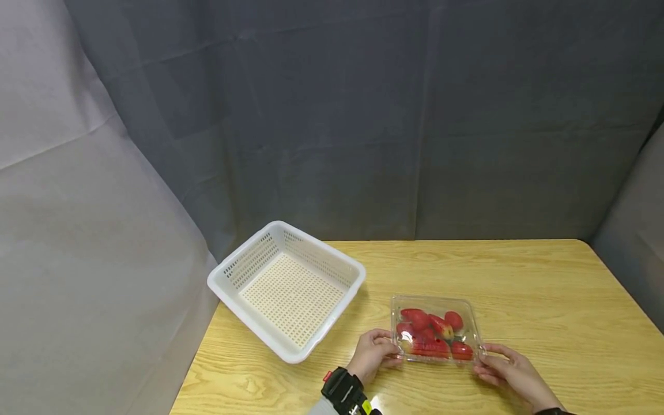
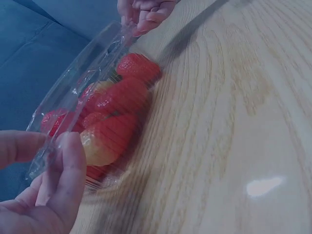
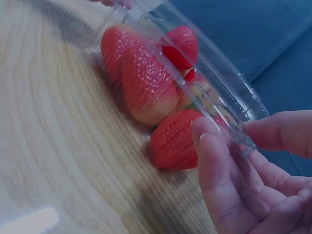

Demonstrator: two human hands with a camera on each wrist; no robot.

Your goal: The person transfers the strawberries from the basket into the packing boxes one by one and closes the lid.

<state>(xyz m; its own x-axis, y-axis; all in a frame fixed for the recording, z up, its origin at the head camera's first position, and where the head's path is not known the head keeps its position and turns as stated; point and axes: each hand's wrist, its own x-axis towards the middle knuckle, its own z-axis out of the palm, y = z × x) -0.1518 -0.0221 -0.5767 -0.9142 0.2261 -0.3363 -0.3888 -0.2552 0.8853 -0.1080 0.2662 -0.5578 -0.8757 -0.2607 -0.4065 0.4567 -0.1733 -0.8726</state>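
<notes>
A clear plastic clamshell box (image 1: 430,301) holds several red strawberries (image 1: 426,333), some with pale yellowish ends. My left hand (image 1: 372,353) pinches the box's near left corner between thumb and fingers. At the near right corner my right hand (image 1: 510,372) pinches the rim in the same way. In the left wrist view the left hand (image 2: 48,187) grips the rim edge, with strawberries (image 2: 109,136) behind the clear wall. The right wrist view shows the right hand (image 3: 248,175) on the rim, close to a strawberry (image 3: 178,141). The lid looks closed, lying over the fruit.
A white perforated plastic basket (image 1: 287,353) stands on the wooden table (image 1: 544,294), left of the box, with no contents visible. Grey cloth (image 1: 332,127) hangs behind the table, and paler cloth (image 1: 104,259) hangs at the left side.
</notes>
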